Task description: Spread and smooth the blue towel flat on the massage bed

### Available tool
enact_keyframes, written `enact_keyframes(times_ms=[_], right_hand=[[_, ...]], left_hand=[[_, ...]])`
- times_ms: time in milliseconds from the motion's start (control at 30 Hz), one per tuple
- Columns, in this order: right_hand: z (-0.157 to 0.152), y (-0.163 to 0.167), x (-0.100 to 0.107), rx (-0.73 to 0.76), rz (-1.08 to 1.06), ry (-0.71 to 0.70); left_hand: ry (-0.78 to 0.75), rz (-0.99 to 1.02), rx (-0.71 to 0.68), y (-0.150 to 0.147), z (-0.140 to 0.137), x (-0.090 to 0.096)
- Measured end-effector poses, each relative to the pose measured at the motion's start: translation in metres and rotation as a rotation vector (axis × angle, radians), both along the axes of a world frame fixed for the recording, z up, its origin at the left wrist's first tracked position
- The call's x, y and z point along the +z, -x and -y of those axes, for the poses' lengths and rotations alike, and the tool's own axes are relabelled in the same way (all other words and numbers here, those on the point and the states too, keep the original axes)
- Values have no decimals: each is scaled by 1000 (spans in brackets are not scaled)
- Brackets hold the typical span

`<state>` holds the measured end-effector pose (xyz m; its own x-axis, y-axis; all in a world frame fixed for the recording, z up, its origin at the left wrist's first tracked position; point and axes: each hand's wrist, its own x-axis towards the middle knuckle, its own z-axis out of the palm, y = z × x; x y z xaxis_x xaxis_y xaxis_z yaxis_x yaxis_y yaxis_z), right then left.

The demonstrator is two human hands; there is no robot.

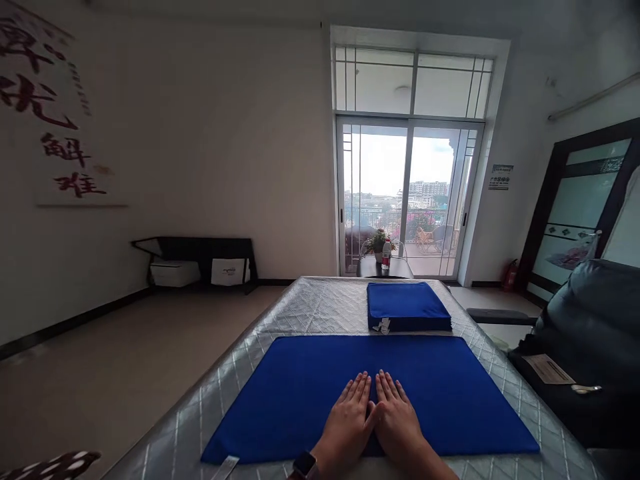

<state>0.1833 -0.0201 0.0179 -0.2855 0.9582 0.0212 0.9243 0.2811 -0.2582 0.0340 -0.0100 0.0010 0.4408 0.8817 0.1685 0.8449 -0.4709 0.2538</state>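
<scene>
A blue cloth (300,387) lies spread flat on the silver quilted table cover (320,303), with a white tag at its near left corner. My left hand (350,413) rests palm down on the middle of the cloth, fingers stretched out; a dark watch is on that wrist. Beside it my right hand (397,413) lies flat as well, fingers pointing away from me. The thumbs meet between the two hands. Just beyond the cloth sits a stack of folded blue cloths (407,303), with white tags at its near edge.
A black armchair (590,333) stands close on the right, with a card (549,369) on it. Past the table's far end, a small dark table (367,269) holds a bottle (386,255) and a potted plant. At left, a low black rack (205,248) holds white boxes.
</scene>
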Motion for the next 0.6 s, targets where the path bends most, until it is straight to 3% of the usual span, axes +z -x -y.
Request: enact_keyframes(times_ms=[267, 600], right_hand=[[4, -18, -5, -63, -2, -9], [21, -100, -7, -188, 43, -22]], left_hand=[[-2, -49, 17, 6, 12, 17], [-25, -98, 192, 100, 21, 1]])
